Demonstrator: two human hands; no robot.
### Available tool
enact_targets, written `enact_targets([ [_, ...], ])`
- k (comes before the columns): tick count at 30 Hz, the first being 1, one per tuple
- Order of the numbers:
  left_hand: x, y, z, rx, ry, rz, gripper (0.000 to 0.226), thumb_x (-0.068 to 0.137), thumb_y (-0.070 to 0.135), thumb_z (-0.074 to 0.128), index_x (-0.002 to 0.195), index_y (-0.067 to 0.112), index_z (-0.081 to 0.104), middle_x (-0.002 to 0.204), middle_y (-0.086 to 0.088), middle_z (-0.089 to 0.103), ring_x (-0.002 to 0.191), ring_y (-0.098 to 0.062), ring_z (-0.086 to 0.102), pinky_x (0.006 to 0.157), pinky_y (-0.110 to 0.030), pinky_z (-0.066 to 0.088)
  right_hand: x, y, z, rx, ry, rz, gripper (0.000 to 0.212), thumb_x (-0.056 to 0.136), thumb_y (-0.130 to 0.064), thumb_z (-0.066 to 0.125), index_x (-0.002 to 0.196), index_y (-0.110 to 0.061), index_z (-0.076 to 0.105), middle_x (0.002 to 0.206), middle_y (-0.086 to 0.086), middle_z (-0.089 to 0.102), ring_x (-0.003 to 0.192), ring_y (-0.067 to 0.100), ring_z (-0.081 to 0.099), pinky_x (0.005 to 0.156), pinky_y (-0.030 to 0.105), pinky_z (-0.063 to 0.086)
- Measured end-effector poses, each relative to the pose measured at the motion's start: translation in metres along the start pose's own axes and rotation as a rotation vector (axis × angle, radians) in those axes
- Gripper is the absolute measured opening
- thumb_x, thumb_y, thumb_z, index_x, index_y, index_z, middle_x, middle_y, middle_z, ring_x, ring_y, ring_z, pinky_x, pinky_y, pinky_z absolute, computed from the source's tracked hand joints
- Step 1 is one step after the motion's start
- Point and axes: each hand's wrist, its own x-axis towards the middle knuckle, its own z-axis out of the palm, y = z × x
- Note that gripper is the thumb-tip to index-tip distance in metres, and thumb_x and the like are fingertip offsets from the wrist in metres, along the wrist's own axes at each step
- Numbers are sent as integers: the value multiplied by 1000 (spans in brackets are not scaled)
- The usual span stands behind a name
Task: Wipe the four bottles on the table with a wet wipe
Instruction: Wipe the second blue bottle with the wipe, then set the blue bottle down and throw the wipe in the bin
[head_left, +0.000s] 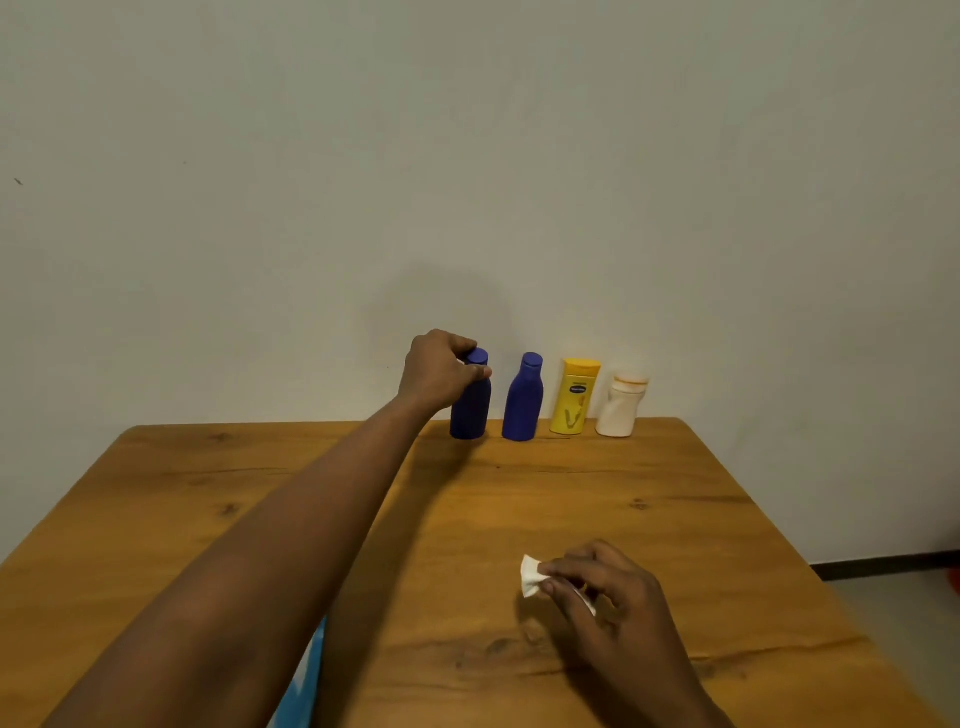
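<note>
Several bottles stand in a row at the far edge of the wooden table (649, 519), against the wall. My left hand (436, 371) is stretched out and closed around the neck of the leftmost blue bottle (471, 410), which stands upright. To its right are a second blue bottle (523, 402), a yellow bottle (574, 397) and a dented white bottle (621, 408). Near the table's front, my right hand (608, 587) pinches a folded white wet wipe (531, 576) just above the tabletop.
A blue and white packet (306, 675) peeks out under my left forearm at the front edge. A plain pale wall rises right behind the bottles. At the far right the floor and a dark skirting board (883, 566) show.
</note>
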Motion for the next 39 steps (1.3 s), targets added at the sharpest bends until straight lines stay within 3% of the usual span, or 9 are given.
enact_targets([
  [6,6,-11,20,1,-14,-19,50,82,17,82,128,7,66,127,-9,69,111,-25,66,96,-37,53,1,7,2,38,44,-61,28,77,6,80,90,-19,81,82,-1,68,74,10,67,59,31,54],
  [13,13,-20,27,-17,-8,-30,51,85,17,80,132,8,64,129,-9,68,112,-23,66,95,-35,52,-7,2,4,76,52,4,34,77,1,81,84,-32,81,77,-2,66,71,10,67,62,23,53],
  [24,20,-29,34,-20,36,-7,48,86,16,78,131,9,64,129,-8,68,112,-24,66,95,-37,53,-10,-3,2,62,22,65,33,75,2,82,78,-31,81,73,1,65,67,9,66,63,18,50],
  [33,17,-34,28,2,25,-12,58,86,18,79,140,18,57,130,-4,67,110,-21,64,80,-25,49,-13,-9,1,54,27,67,29,70,-1,85,77,-28,82,68,3,65,61,16,66,59,23,52],
  [36,14,-35,31,-19,15,-17,56,87,16,77,139,19,57,130,-4,67,111,-21,64,84,-27,52,-13,-9,-9,18,23,55,30,69,1,85,75,-28,82,71,3,69,69,10,69,69,23,54],
  [38,11,-36,33,-25,14,-16,57,88,15,76,141,18,56,131,-4,66,113,-21,63,84,-27,51,-10,-24,-16,81,-102,101,7,73,-20,85,78,-25,83,80,10,70,77,7,69,77,19,52],
  [39,10,-36,34,-27,17,-16,58,88,16,76,142,18,55,132,-4,66,114,-22,63,84,-27,50,-8,-27,-20,123,-149,94,23,74,-42,81,82,-20,82,84,15,70,81,8,68,80,16,49],
])
